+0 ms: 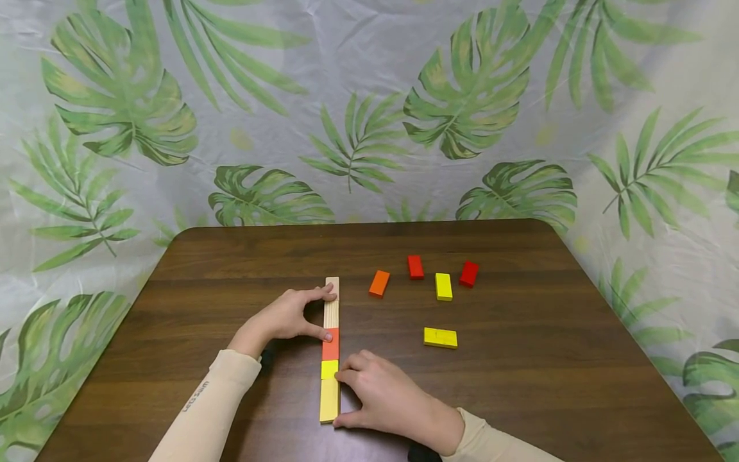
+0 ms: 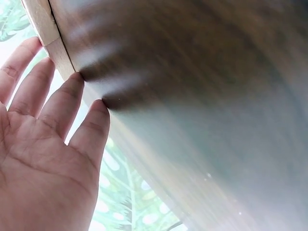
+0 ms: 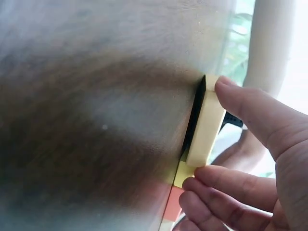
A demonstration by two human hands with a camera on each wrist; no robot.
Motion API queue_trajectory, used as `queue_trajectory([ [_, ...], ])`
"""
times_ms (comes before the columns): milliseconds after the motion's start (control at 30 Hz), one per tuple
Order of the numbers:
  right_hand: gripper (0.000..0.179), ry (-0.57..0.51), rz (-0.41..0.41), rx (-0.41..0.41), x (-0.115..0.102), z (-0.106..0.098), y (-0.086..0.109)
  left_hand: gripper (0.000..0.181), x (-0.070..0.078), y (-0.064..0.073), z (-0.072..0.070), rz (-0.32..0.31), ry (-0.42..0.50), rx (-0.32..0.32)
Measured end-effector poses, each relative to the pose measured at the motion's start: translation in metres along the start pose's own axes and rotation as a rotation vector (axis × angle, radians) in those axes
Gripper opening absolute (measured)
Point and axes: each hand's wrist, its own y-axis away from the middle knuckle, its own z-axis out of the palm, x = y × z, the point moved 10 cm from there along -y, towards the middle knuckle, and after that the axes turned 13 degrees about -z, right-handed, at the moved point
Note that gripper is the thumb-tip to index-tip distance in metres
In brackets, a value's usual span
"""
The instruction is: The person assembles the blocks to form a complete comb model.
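A straight row of flat wooden blocks runs away from me in the head view. From far to near come plain wood (image 1: 331,314), orange-red (image 1: 330,346), yellow (image 1: 329,369) and a pale yellow block (image 1: 329,401). My left hand (image 1: 288,312) touches the row with spread fingers, thumb on the orange-red block and fingertips at the plain wood. In the left wrist view its fingers (image 2: 65,103) extend straight to the wood's edge. My right hand (image 1: 387,394) pinches the pale yellow block (image 3: 207,127) lengthwise, thumb at its near end, index finger at its far end.
Right of the row lie an orange block (image 1: 379,283), two red blocks (image 1: 416,267) and two yellow blocks (image 1: 441,338), spaced apart on the dark wooden table (image 1: 519,385). A leaf-patterned sheet (image 1: 369,128) hangs behind the table's far edge.
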Motion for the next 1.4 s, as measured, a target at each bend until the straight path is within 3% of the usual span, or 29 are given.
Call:
queue_trajectory([
  [433,0.055,0.02,-0.063,-0.019,-0.006,0.001,0.0,0.085,0.0,-0.002,-0.001,-0.005,-0.014,0.01],
  [1400,0.055,0.01,-0.006,-0.017,0.015,-0.002,-0.005,0.088,0.002,-0.024,-0.007,-0.013,-0.005,0.005],
])
